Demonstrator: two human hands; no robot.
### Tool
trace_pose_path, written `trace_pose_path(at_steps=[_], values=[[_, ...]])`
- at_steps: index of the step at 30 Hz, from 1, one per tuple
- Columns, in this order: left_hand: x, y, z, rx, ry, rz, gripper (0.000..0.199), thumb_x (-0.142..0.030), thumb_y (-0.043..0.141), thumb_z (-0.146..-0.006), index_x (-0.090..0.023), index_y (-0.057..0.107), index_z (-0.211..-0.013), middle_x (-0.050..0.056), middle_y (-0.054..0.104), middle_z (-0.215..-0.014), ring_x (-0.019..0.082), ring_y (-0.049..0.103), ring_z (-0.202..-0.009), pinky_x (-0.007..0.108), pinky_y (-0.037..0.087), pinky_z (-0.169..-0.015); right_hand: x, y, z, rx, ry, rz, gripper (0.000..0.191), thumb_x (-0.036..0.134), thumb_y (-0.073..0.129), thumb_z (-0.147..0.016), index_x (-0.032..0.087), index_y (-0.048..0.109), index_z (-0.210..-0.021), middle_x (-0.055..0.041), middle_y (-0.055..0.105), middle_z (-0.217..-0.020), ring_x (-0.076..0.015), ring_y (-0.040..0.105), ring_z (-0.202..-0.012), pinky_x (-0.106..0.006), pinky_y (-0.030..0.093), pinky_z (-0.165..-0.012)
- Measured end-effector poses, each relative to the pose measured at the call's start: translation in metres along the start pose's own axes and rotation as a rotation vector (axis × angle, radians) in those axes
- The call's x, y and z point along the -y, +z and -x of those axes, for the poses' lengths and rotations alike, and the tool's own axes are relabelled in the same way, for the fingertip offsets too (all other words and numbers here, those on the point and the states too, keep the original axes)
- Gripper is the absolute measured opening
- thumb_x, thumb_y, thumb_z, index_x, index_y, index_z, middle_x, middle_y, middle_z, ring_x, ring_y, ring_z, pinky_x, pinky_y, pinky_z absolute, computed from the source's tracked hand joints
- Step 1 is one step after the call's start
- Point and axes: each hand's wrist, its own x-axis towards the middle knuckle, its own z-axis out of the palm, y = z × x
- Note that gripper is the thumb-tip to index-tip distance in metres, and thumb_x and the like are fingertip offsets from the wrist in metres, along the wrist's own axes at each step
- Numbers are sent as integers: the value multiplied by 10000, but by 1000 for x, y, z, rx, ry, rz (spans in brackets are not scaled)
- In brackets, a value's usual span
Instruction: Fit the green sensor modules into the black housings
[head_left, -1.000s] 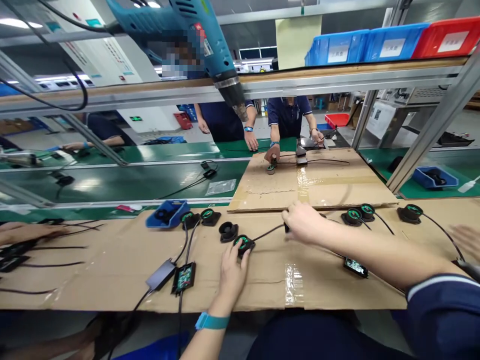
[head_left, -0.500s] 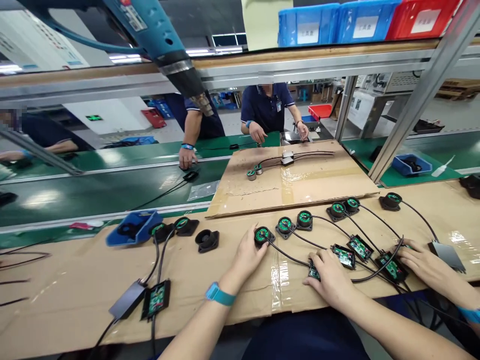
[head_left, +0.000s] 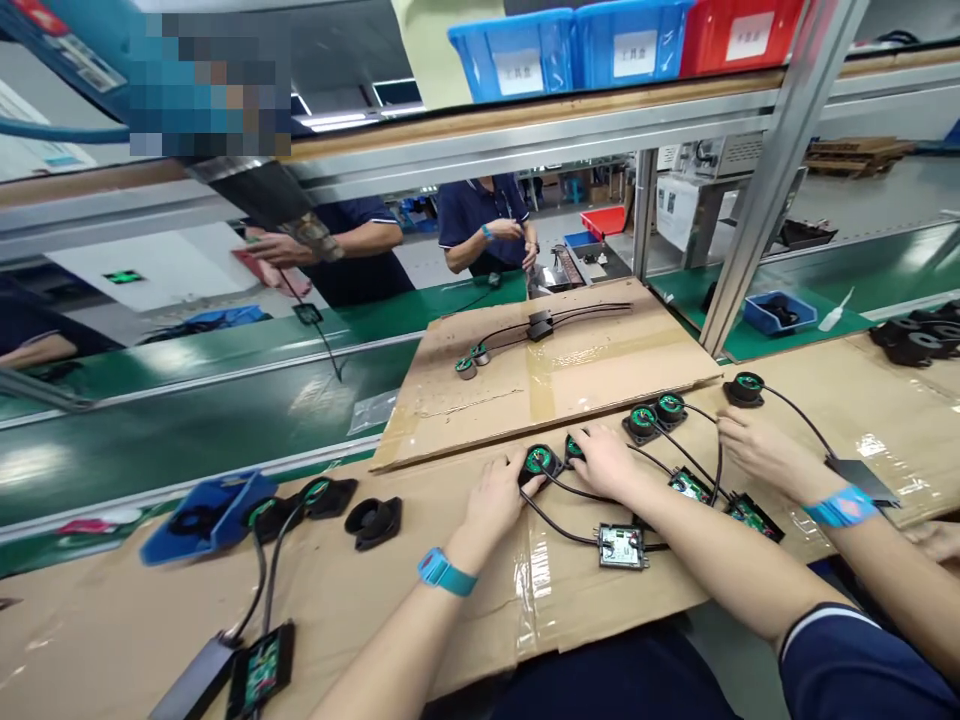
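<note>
My left hand [head_left: 491, 500] lies curled over a round black housing, mostly hidden, whose cable comes out beneath the fingers. Its fingertips reach a neighbouring round black housing [head_left: 538, 460] with a green circuit board inside. My right hand [head_left: 606, 462] has its fingers closed around another such housing [head_left: 575, 445], partly covered by them. Below my right forearm, an open black box with a circuit board [head_left: 621, 547] lies on the cardboard, joined to a cable. Further circuit boxes [head_left: 688, 486] lie partly behind that forearm.
A co-worker's hand [head_left: 757, 450] is at a cable on the right. More housings [head_left: 643, 422] line the cardboard's back edge. A raised cardboard sheet [head_left: 450, 405] lies behind. A blue bin [head_left: 206, 515] stands at left. A power tool [head_left: 262, 205] hangs overhead. Other people stand across the bench.
My right hand has left the circuit box and moved up to a housing. My left hand has closed over its housing. The co-worker's hand has moved up and away from another box. The view has shifted right.
</note>
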Motion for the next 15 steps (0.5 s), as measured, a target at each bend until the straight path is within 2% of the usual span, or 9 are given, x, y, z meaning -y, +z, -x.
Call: trace_pose_path(at_steps=[5,10,15], values=[[-6,4,-9,-21,38,58,483,-482,602,-924,-282,528,-1357,78,600,-972,275,619,-929,334,500,-790,-10,-1,12,-29,128,61,366,315,565,-937,117,582,-1245,-195,633,-1116,-316,542,-1103,-405,415,-936],[-31,2,-27,14,108,53,496,-453,651,-905,-256,546,-1348,94,614,-997,284,610,-957,353,502,-832,-29,-3,21,-97,233,139,320,323,584,-934,136,601,-1194,-169,643,-1074,-295,584,-1039,-357,443,-853],[-56,1,-50,43,207,56,548,-482,673,-887,-234,542,-1357,130,624,-1086,307,599,-1026,385,516,-860,-51,-8,26,-138,267,210,363,305,485,-976,122,560,-1280,-204,631,-1090,-307,643,-963,-356,460,-711]])
